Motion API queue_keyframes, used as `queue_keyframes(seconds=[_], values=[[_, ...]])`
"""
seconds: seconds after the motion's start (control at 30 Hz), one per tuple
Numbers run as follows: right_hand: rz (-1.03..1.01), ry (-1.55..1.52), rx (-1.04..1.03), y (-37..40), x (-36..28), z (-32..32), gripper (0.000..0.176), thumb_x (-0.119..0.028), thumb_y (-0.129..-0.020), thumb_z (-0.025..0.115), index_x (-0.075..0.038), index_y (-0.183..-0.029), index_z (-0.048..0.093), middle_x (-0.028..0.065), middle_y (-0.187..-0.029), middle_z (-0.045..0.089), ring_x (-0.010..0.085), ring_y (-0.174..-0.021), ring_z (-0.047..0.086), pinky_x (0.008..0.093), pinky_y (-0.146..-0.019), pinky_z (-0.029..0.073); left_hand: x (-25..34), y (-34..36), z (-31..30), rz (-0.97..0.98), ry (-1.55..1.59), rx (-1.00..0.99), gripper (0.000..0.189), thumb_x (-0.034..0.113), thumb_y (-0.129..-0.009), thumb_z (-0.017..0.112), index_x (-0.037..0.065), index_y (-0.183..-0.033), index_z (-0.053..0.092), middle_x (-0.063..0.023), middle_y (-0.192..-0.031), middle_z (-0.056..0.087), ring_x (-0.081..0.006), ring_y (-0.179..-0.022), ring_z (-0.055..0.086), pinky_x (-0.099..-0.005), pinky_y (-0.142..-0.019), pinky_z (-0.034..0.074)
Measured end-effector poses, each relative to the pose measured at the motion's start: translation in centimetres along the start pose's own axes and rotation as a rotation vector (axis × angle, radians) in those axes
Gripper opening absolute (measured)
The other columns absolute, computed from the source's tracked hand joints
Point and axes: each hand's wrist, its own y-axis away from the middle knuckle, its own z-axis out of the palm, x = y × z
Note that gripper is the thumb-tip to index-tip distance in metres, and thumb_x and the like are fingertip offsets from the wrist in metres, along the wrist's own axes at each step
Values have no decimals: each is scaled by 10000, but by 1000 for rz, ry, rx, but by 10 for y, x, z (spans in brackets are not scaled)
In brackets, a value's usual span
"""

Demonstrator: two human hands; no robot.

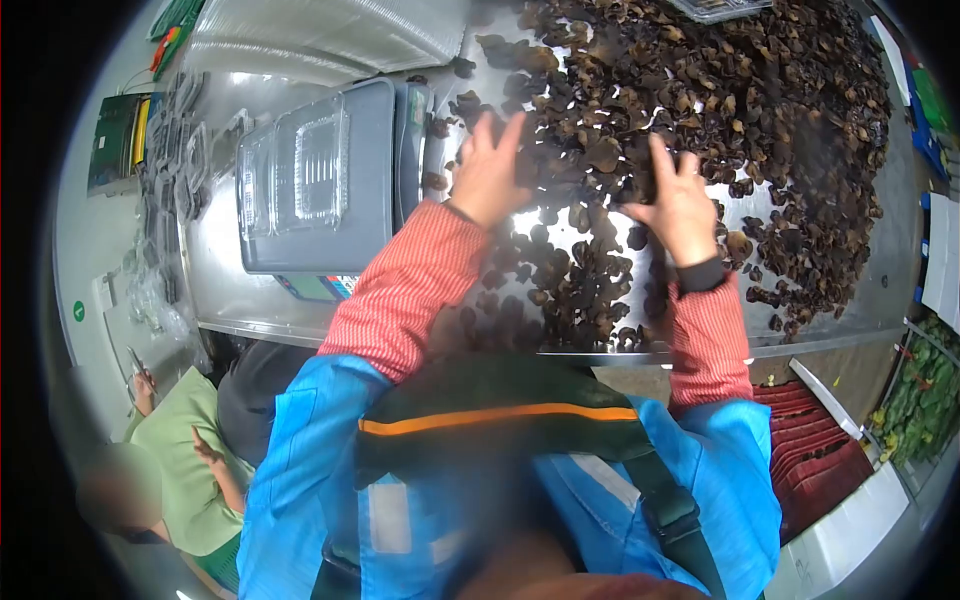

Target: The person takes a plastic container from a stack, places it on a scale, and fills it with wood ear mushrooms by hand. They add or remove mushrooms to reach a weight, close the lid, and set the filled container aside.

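Note:
Dark brown wood ear mushrooms [700,80] lie spread over a shiny metal table [215,265], thickest at the back and right. My left hand [490,172] is over the left edge of the spread, fingers apart, with nothing seen in it. To the right, my right hand [680,205] reaches over the mushrooms, its thumb and fingers also spread. Whether the fingertips touch the mushrooms is hard to tell. Beside my left hand is a grey plastic tray [370,190] with a clear plastic clamshell box [322,165] in it. The tray appears to rest on a scale [310,287].
Stacked clear plastic trays [310,40] stand at the back left. Another clear container [720,8] is at the far edge. A seated person in green [185,450] is at the lower left. Dark red stacked items [815,450] and leafy greens [925,385] are at the lower right.

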Motion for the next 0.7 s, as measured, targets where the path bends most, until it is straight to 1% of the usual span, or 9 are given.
queue_keyframes(seconds=[0.07,0.13,0.2,0.33,0.37,0.4,0.47,0.53,0.7], values=[[-101,-134,20,-13,-20,16,929,-237,-628,874,-220,-1439,420,194,-1135,498,381,-929,634,429,-755,555,9,-9,4,67,-11,1,939,64,-643,752,217,-1472,339,-260,-1424,305,-502,-1223,394,-503,-1034,421],[-120,-297,44,-21,-41,29,824,-171,-673,824,-229,-1409,458,204,-1159,497,385,-955,633,432,-803,547,5,-14,22,166,88,15,894,37,-643,740,197,-1449,389,-239,-1350,364,-487,-1203,411,-502,-1016,431],[-62,-466,19,-25,-57,42,739,-122,-692,781,-225,-1368,502,212,-1175,495,392,-980,627,438,-851,530,5,-16,40,164,307,34,829,17,-644,745,172,-1409,465,-190,-1197,454,-397,-1104,519,-443,-973,460],[-109,-817,94,-26,-45,71,628,-49,-704,728,-154,-1302,565,161,-1173,509,331,-1057,593,406,-873,527,8,-3,50,186,518,86,831,20,-659,744,159,-1422,443,-180,-1189,471,-356,-1111,540,-381,-974,471],[-42,-986,-3,-18,-54,54,587,-15,-726,697,-121,-1290,572,125,-1180,512,270,-1088,566,357,-869,526,10,4,45,171,529,76,832,27,-668,741,155,-1430,430,-181,-1200,474,-351,-1133,533,-371,-985,467],[88,-1187,-99,-9,-63,36,544,-39,-750,690,-121,-1275,573,146,-1163,572,281,-1050,621,360,-812,561,13,9,39,212,560,107,800,13,-672,732,148,-1408,448,-167,-1186,477,-347,-1130,535,-369,-985,467],[61,-1262,-126,-3,-72,26,534,-27,-742,674,-104,-1261,576,133,-1160,572,272,-1054,615,366,-853,543,17,20,16,233,601,107,769,3,-676,721,140,-1389,467,-158,-1181,481,-336,-1131,538,-368,-985,465],[-108,-1113,38,-5,-83,20,552,-8,-714,649,-83,-1257,578,122,-1149,571,254,-1085,588,353,-940,482,17,32,-12,258,707,172,722,-9,-680,705,132,-1358,501,-146,-1169,487,-306,-1129,542,-358,-979,462],[-396,-1005,182,-3,-174,-56,549,-20,-713,643,-73,-1256,577,131,-1138,563,259,-1053,595,348,-934,484,-12,65,-112,344,613,384,717,-13,-673,684,102,-1357,505,-135,-1195,486,-293,-1134,550,-352,-989,467]])
